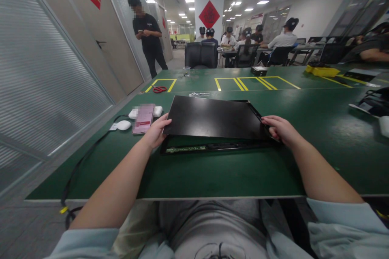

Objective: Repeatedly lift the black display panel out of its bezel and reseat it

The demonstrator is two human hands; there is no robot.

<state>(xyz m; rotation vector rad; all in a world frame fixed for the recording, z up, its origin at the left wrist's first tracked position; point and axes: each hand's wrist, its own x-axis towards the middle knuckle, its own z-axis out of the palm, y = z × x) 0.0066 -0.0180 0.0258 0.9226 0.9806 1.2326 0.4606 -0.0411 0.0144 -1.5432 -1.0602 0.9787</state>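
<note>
A flat black panel (212,116) lies raised at its near edge over a black laptop base (212,147) on the green table (188,174); a strip of green circuit board shows under it. My left hand (156,129) grips the panel's near left corner, fingers curled on its edge. On the near right corner my right hand (279,127) holds the panel, fingers closed around the edge.
A pink phone (143,118), a white earbud case (158,110) and a white mouse (123,125) with cable lie at left. Red scissors (159,89) and small screws (199,94) lie beyond. A person stands at far left; several people sit at back tables.
</note>
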